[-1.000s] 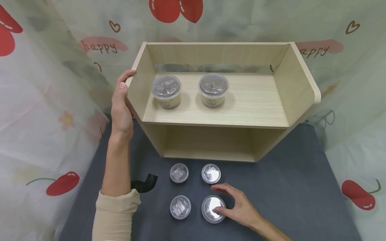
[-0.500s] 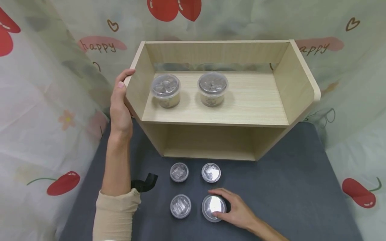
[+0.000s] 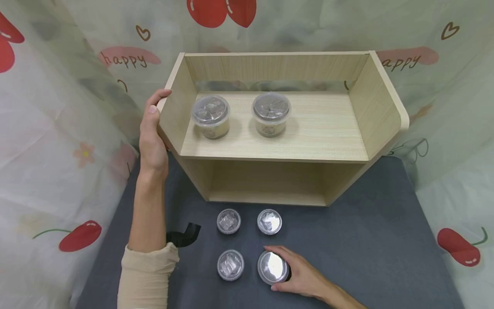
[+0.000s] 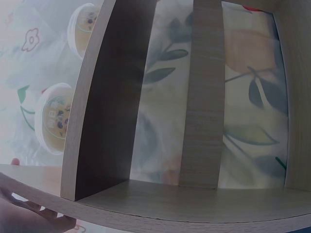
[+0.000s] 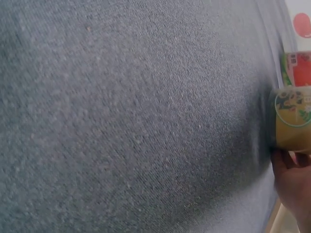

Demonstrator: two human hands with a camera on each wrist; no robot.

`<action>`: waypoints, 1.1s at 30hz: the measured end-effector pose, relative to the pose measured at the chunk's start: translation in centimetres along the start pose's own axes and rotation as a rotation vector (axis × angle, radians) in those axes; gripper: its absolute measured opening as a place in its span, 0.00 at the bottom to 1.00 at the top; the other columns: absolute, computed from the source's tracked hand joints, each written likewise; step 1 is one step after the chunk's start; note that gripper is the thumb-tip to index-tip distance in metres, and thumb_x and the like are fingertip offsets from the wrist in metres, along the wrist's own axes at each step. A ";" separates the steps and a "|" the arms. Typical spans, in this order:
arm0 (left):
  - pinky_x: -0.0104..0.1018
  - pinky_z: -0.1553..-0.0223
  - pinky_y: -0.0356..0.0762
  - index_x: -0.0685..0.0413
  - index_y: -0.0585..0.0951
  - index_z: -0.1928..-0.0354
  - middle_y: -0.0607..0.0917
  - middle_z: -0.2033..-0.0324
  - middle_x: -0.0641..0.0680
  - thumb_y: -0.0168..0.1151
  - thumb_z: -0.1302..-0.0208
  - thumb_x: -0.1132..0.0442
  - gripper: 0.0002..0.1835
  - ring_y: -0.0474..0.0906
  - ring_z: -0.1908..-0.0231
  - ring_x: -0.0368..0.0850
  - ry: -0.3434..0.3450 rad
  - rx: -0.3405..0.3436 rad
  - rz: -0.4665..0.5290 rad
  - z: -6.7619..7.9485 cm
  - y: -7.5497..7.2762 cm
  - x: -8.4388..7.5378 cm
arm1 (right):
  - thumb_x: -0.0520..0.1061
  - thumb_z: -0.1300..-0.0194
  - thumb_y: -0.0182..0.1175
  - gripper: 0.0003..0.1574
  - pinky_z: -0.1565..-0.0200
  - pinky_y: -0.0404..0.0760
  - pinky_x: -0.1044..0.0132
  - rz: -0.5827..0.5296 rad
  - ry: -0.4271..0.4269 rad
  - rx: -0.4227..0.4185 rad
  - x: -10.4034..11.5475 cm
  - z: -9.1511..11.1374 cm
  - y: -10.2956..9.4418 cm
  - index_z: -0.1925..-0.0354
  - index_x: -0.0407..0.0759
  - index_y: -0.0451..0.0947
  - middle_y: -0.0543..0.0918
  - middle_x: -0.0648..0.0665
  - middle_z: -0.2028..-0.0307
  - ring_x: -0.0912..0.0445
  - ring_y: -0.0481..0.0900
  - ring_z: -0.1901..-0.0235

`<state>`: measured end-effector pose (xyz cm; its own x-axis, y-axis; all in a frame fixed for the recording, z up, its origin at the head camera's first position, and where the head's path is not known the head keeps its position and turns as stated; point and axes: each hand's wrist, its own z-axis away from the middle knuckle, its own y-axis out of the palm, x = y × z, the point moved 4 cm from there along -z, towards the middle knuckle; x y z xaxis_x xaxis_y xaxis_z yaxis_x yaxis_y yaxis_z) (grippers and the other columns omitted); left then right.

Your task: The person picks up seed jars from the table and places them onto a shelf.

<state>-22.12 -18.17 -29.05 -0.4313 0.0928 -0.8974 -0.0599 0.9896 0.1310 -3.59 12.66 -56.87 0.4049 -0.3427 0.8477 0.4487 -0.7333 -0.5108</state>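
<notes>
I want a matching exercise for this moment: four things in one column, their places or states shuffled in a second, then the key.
Column 1
1. Person's left hand
2. Person's right hand
3. Pair of round, lidded, translucent plastic tubs
4. Beige fabric sleeve

Column 2
A. On the upper board of the pale wooden shelf unit
B. Gripping the shelf unit's left side panel
C. Rolled up on the left forearm
D. Fingers curled round the round plastic tub with a shiny lid, at the dark grey cloth

Right pairs: 1-B; 2-D; 3-A; 4-C
</notes>
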 end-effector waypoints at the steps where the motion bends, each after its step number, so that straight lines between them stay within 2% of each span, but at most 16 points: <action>1: 0.41 0.69 0.69 0.46 0.73 0.35 0.75 0.53 0.59 0.35 0.24 0.51 0.24 0.72 0.66 0.51 0.000 -0.002 -0.004 0.0 0.0 0.0 | 0.52 0.52 0.80 0.57 0.40 0.72 0.59 0.002 -0.003 0.006 -0.1 0.0 0.0 0.28 0.48 0.65 0.75 0.49 0.36 0.54 0.74 0.39; 9: 0.41 0.69 0.69 0.46 0.73 0.35 0.75 0.52 0.59 0.36 0.24 0.51 0.24 0.72 0.66 0.51 0.002 -0.010 -0.024 0.2 -0.1 0.0 | 0.53 0.54 0.80 0.59 0.40 0.73 0.57 0.055 0.014 -0.022 -0.5 0.5 0.3 0.28 0.49 0.64 0.74 0.53 0.35 0.54 0.74 0.38; 15: 0.42 0.71 0.69 0.44 0.74 0.35 0.75 0.54 0.60 0.36 0.24 0.51 0.24 0.72 0.67 0.52 -0.008 -0.008 -0.041 0.2 0.0 0.0 | 0.52 0.54 0.81 0.58 0.40 0.73 0.58 0.052 0.011 -0.043 -0.4 0.3 -0.1 0.28 0.49 0.65 0.75 0.53 0.36 0.53 0.75 0.38; 21: 0.42 0.72 0.69 0.44 0.74 0.35 0.75 0.54 0.59 0.36 0.24 0.51 0.24 0.72 0.67 0.53 -0.012 -0.019 -0.046 0.2 -0.2 0.0 | 0.50 0.57 0.82 0.58 0.39 0.72 0.59 0.040 0.039 -0.054 0.2 -0.2 -1.8 0.29 0.51 0.67 0.75 0.55 0.36 0.55 0.75 0.39; 28: 0.43 0.68 0.69 0.44 0.74 0.35 0.75 0.51 0.59 0.35 0.24 0.51 0.24 0.72 0.64 0.52 -0.004 -0.019 -0.045 0.2 -0.2 0.0 | 0.57 0.56 0.80 0.59 0.43 0.75 0.59 0.051 0.064 -0.083 1.5 -0.6 -3.8 0.29 0.55 0.65 0.78 0.56 0.40 0.57 0.77 0.43; 33: 0.43 0.66 0.69 0.44 0.74 0.36 0.75 0.50 0.59 0.35 0.24 0.51 0.24 0.72 0.62 0.53 0.001 -0.018 -0.043 0.2 -0.1 0.0 | 0.53 0.56 0.81 0.57 0.42 0.74 0.59 0.080 0.036 -0.111 2.1 -0.8 -5.1 0.30 0.54 0.67 0.79 0.55 0.41 0.56 0.78 0.44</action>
<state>-21.96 -18.24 -29.17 -0.4285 0.0502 -0.9021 -0.0943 0.9905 0.0999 -5.69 15.18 -52.32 0.4057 -0.4223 0.8106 0.3244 -0.7626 -0.5597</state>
